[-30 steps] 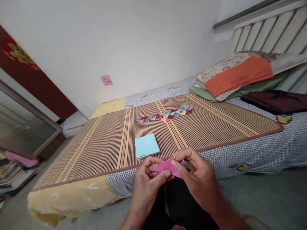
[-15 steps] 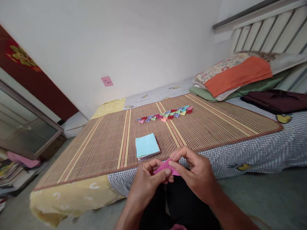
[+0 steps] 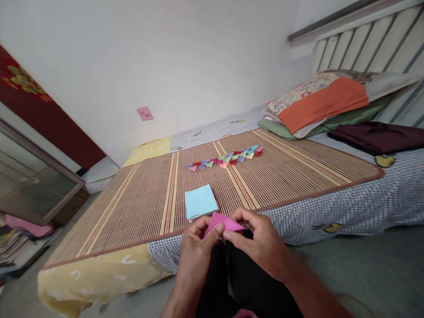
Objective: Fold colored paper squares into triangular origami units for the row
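Above my lap, a pink sheet of paper (image 3: 225, 221) folded into a triangle is held between both hands. My left hand (image 3: 200, 243) pinches its left side, thumb on the front face. On the right side, my right hand (image 3: 256, 234) grips the paper between thumb and curled fingers. Just beyond my hands lies a stack of square paper (image 3: 201, 201) with a light blue sheet on top. Farther back, several small folded paper pieces (image 3: 227, 157) in many colours lie in rows on the mat.
A striped bamboo mat (image 3: 149, 198) covers the bed, over a checked sheet (image 3: 318, 212). Folded bedding with an orange band (image 3: 324, 104) and a dark maroon cloth (image 3: 377, 134) lie at the right. A pink note (image 3: 145, 113) is on the wall.
The pink paper has turned so its triangular face shows with a point upward. My right hand has moved slightly left and its fingers have shifted to the paper's right corner.
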`<state>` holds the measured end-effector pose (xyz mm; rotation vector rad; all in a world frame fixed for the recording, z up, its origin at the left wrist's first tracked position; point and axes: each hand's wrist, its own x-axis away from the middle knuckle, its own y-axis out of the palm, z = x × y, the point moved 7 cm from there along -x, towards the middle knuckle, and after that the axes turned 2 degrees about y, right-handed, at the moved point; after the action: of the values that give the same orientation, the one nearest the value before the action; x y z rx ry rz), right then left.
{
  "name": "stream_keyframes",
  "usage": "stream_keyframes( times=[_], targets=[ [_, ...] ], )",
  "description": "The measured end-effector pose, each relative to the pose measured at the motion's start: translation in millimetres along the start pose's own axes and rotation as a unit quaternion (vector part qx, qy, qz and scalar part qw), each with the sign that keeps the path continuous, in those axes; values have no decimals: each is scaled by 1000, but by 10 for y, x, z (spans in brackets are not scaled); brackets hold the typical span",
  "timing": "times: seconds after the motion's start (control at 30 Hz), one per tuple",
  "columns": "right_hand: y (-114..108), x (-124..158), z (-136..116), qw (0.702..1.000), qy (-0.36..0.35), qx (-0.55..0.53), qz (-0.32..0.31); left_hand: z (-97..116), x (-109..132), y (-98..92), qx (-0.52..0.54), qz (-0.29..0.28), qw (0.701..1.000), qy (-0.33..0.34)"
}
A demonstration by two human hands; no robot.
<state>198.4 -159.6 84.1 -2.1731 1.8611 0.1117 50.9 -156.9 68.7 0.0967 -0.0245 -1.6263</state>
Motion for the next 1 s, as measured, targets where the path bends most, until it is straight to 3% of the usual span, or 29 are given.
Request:
stream_keyframes(
  times=[0.3,0.6,1.0],
  targets=[
    [34,13,-1,1000,-21,-19,0,73,23,50,37,-7,999,25],
    [67,14,81,992,-4,-120,-36,35,6,60,60,-45,997,7],
    [46,-1,163,984,10,-173,-33,7,-6,36,44,-25,999,13]
  ],
)
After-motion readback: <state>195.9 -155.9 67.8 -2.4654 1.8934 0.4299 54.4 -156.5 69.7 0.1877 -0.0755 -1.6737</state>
